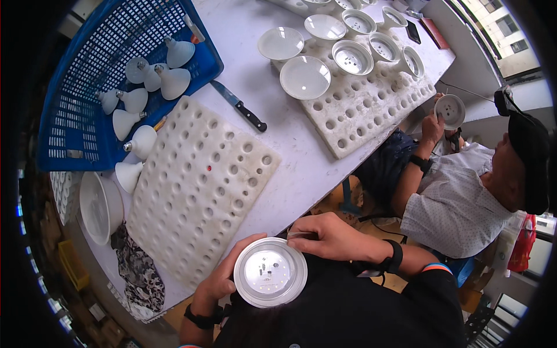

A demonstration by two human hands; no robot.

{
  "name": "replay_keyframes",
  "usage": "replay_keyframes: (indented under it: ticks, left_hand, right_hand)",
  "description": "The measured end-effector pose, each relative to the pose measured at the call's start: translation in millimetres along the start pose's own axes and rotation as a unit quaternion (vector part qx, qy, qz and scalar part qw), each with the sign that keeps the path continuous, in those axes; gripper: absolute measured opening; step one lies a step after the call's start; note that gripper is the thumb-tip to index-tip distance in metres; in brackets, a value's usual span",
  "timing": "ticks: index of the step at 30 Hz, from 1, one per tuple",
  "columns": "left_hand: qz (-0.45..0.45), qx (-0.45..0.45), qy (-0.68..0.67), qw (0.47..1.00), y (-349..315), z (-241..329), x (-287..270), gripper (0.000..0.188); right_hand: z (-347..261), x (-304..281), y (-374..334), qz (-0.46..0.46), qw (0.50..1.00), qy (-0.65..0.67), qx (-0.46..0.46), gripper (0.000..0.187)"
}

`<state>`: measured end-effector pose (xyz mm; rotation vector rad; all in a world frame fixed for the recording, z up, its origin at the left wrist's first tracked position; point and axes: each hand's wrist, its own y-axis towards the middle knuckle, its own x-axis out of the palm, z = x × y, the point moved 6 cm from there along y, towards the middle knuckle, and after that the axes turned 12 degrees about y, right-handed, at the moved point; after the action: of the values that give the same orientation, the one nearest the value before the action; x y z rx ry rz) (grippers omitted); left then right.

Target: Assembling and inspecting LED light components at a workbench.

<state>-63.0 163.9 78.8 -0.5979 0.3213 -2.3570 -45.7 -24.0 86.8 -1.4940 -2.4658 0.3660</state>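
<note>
My left hand (219,279) is wrapped round the side of a round white LED lamp (270,272) with no cover on it. The lamp's open face is toward me, showing a bright board with small yellowish chips and a few dark parts. At the lamp's upper right rim is my right hand (331,236), its fingers closed in a pinch. Something thin shows between those fingers, too small to make out. Nearest to my hands on the table lies a white foam board (194,191) full of round holes.
A blue basket (217,58) holds several white bulbs. A black-handled knife (243,110) lies beside it. Several lamps (353,57) stand on a second foam board (342,130). A white bowl (100,209) sits at the left. A co-worker (458,191) at the right holds another lamp (449,112).
</note>
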Motion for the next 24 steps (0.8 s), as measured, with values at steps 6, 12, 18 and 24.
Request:
replay_keyframes:
  ticks: [6, 12, 18, 24]
  left_hand:
    - [0.022, -0.060, -0.052, 0.997, -1, 6, 9, 0.087]
    - [0.036, -0.019, 0.082, 0.996, -13, 27, 6, 0.081]
    - [0.044, 0.001, 0.128, 0.991, -15, 30, 3, 0.079]
    - [0.047, -0.002, 0.144, 0.988, -19, 30, 2, 0.079]
  right_hand:
    - [-6, 7, -4, 0.001, 1.000, -0.007, 0.019, 0.026]
    - [-22, 7, -10, 0.034, 0.982, -0.134, -0.127, 0.027]
    - [-33, 14, -10, 0.030, 0.947, -0.250, -0.200, 0.036]
    - [-38, 18, -10, 0.017, 0.946, -0.258, -0.195, 0.037]
